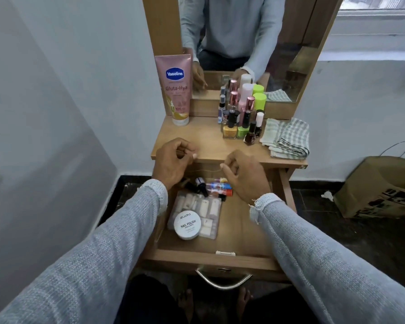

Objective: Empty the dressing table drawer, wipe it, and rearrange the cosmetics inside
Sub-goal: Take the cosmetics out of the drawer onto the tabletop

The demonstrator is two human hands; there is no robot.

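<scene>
The drawer [232,232] of the dressing bench [197,141] stands pulled out toward the person, its metal handle [222,280] at the front. Inside, at the left, lies a clear tray of false nails [208,206] with a round white tub of nail polish remover wipes [187,224] resting on its near end. Behind the tray lie a dark small bottle [200,184] and a few coloured lip balm sticks [220,187]; the right half of the drawer floor is bare wood.

The left hand [171,162] hovers over the drawer's back left corner, fingers curled, thumb and forefinger pinched; whether they grip anything I cannot tell. The right hand [243,176] hovers over the back of the drawer, fingers loosely curled, holding nothing visible.

On the bench top stand a pink Vaseline lotion tube [176,90], a cluster of nail polish and spray bottles [242,113], and, just beside them on the right, a folded checked cloth [288,139].
</scene>
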